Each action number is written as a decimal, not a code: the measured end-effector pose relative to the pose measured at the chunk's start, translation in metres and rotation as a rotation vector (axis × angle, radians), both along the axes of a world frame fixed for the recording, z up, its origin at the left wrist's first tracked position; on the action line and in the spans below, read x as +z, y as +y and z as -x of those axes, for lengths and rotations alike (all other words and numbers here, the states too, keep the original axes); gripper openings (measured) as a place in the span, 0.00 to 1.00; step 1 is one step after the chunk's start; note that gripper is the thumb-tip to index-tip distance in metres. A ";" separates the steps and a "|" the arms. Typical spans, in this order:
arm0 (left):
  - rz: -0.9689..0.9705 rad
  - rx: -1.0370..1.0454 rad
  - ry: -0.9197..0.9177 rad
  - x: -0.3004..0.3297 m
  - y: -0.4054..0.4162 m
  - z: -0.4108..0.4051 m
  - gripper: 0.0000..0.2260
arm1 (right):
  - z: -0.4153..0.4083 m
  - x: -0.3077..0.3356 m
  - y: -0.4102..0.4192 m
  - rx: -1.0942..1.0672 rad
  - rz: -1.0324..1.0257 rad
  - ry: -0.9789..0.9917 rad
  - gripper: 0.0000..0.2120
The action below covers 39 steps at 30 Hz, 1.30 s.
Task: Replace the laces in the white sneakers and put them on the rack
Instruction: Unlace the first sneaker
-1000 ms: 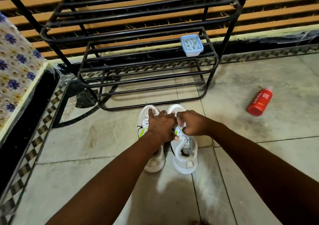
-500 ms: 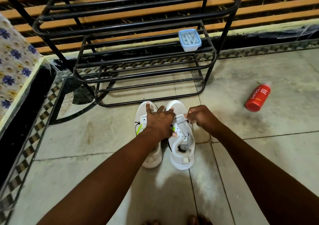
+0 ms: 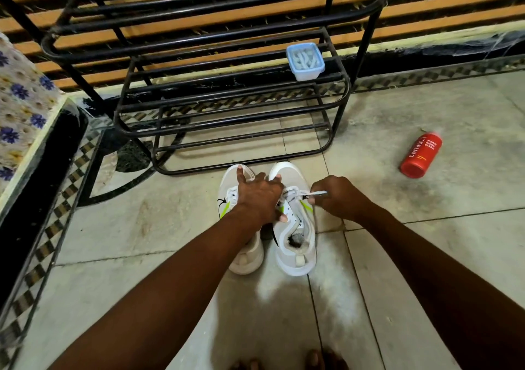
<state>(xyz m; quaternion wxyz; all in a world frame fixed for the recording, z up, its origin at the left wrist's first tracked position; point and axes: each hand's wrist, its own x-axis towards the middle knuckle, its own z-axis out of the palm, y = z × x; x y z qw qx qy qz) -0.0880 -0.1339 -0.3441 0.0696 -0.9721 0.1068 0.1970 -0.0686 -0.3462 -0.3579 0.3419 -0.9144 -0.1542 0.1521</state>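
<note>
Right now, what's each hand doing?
Left hand: open, fingers spread, pressing on both sneakers.
Right hand: pinching the white lace.

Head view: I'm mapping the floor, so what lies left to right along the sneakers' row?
Left sneaker → left hand → right sneaker → lace → right hand → red bottle.

Home floor: tiled floor, shoe rack, flowered bedcloth.
</note>
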 end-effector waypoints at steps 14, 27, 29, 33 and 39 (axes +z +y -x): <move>0.005 0.008 0.011 -0.001 0.000 0.000 0.46 | 0.011 -0.003 0.001 -0.097 -0.189 0.059 0.08; -0.002 0.011 0.026 0.001 -0.004 -0.003 0.45 | 0.014 0.023 0.032 -0.440 -0.095 -0.411 0.06; 0.001 0.015 0.020 0.001 -0.004 -0.001 0.43 | 0.009 0.044 0.036 -0.586 -0.395 -0.379 0.05; 0.003 0.025 0.027 0.000 -0.002 0.000 0.41 | -0.006 0.073 0.018 -0.421 -0.865 -0.142 0.10; 0.022 0.024 0.030 -0.003 0.001 -0.003 0.41 | 0.001 0.023 0.012 -0.085 -0.280 -0.262 0.03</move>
